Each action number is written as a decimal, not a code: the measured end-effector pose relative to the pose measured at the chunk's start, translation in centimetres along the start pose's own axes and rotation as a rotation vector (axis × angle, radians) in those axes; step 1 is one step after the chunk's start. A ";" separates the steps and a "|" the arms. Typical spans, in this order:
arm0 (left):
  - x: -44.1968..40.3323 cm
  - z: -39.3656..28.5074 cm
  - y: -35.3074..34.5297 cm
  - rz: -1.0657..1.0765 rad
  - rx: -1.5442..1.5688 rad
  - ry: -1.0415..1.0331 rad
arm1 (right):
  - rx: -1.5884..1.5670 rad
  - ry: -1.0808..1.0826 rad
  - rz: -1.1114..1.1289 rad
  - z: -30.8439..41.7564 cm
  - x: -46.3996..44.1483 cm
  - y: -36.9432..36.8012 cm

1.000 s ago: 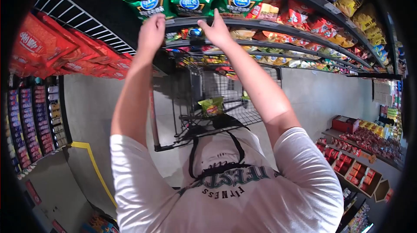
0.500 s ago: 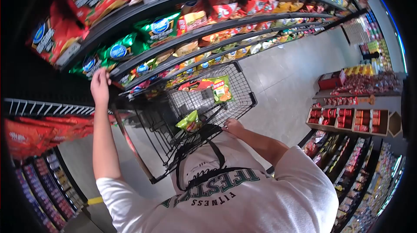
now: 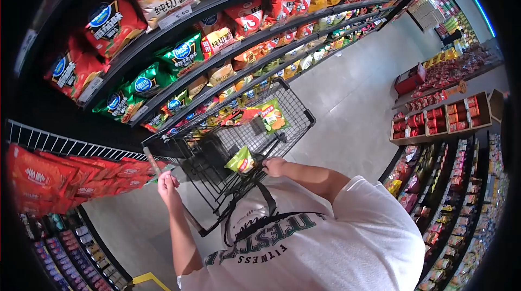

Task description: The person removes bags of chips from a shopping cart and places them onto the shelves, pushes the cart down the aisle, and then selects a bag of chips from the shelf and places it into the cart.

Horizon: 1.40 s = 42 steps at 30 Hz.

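Head view: left hand had come down from the green bags on the shelf to the cart's handle; fingers curled, couldn't tell if closed round it. Right hand stayed by the cart's near edge, next to a small green bag; its fingers were mostly hidden, grip unclear. Cart was boxy black wire mesh, handle a straight slim bar. Small green bag sat inside, puffy, shiny, creased; a flatter yellow-green bag lay farther forward. Floor smooth, grey.
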State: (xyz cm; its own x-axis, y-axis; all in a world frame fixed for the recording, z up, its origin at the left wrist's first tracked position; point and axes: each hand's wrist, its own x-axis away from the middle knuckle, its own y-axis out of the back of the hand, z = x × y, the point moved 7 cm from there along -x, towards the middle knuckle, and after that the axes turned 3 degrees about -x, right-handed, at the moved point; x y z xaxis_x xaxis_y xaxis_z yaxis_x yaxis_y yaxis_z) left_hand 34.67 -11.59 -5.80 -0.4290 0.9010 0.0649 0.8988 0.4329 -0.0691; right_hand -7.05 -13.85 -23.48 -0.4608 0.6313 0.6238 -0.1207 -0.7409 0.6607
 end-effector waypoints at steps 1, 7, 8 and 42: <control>0.7 0.3 0.8 -0.004 0.028 0.005 | 0.039 -0.022 -0.004 0.9 0.8 -0.3; 2.1 -11.9 1.6 0.063 -0.148 -0.272 | 0.132 0.011 -0.260 4.1 4.5 -2.0; 2.0 -15.2 1.8 0.072 -0.149 -0.356 | 0.135 -0.004 -0.272 4.3 4.9 -2.1; 31.1 -48.6 -9.7 1.260 -0.009 -1.700 | 0.053 0.004 -0.033 7.8 12.6 -14.5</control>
State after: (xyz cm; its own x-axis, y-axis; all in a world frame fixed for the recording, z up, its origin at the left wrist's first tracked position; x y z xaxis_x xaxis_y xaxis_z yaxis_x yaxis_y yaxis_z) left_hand 16.99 10.77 45.28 0.6230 -0.2244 -0.7493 0.6972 -0.2750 0.6620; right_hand -4.27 6.64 -21.95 -0.4608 0.6541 0.5998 -0.0894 -0.7067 0.7019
